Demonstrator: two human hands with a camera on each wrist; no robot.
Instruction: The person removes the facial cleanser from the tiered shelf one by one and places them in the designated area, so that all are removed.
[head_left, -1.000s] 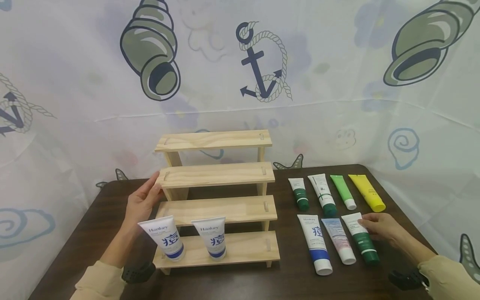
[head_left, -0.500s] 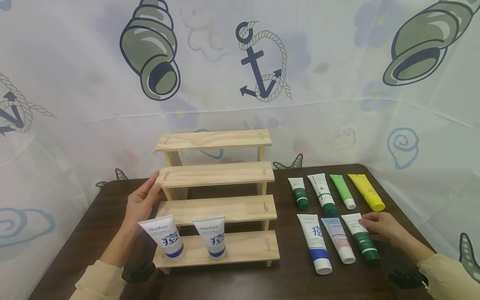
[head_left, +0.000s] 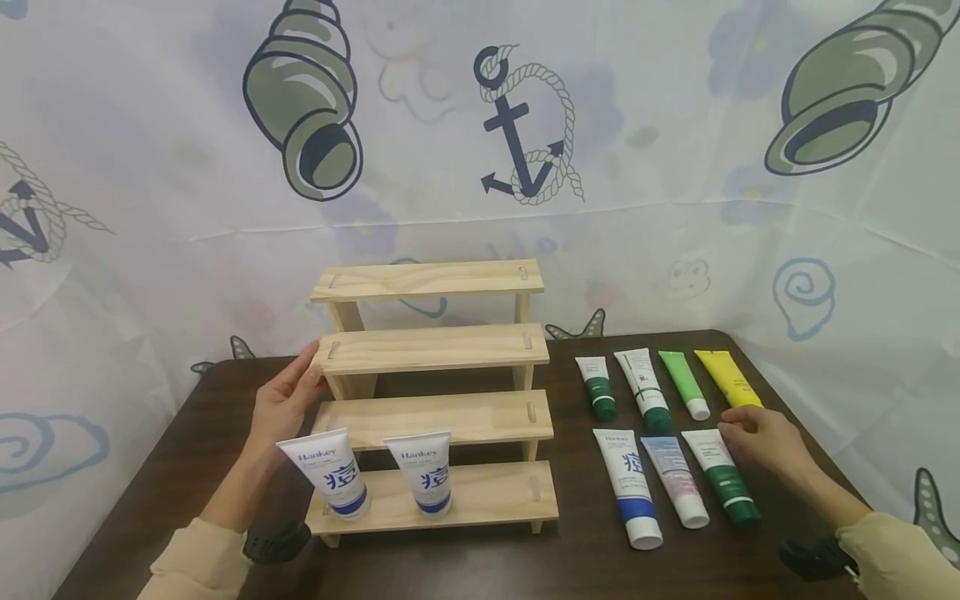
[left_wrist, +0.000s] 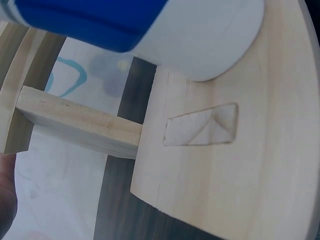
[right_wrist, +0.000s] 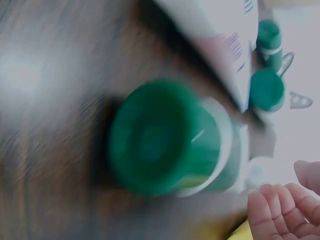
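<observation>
My left hand [head_left: 283,408] grips the left end of a tiered wooden display stand [head_left: 435,350], at its second shelf from the top. Only a sliver of that hand shows in the left wrist view. On the lowest shelf two white-and-blue tubes [head_left: 340,477] stand on their caps. My right hand [head_left: 768,442] hovers between a lying white-and-green tube [head_left: 722,477] and a yellow tube [head_left: 726,377], whose lower end it hides. In the right wrist view its fingers [right_wrist: 280,210] are loosely bent with nothing between them, apart from the green-capped tube.
Left of the white-and-green tube lie a white-and-blue tube [head_left: 628,487] and a pale pink-and-blue tube [head_left: 675,479]. Behind them are a small green-and-white tube [head_left: 597,388], a larger white one [head_left: 642,390] and a light green one [head_left: 684,383]. A patterned cloth [head_left: 660,167] hangs behind the dark table [head_left: 442,571].
My right hand has let go of the white-and-green tube and shifted slightly up and away, toward the yellow tube. The tubes lie where they were. My left hand stays on the stand.
</observation>
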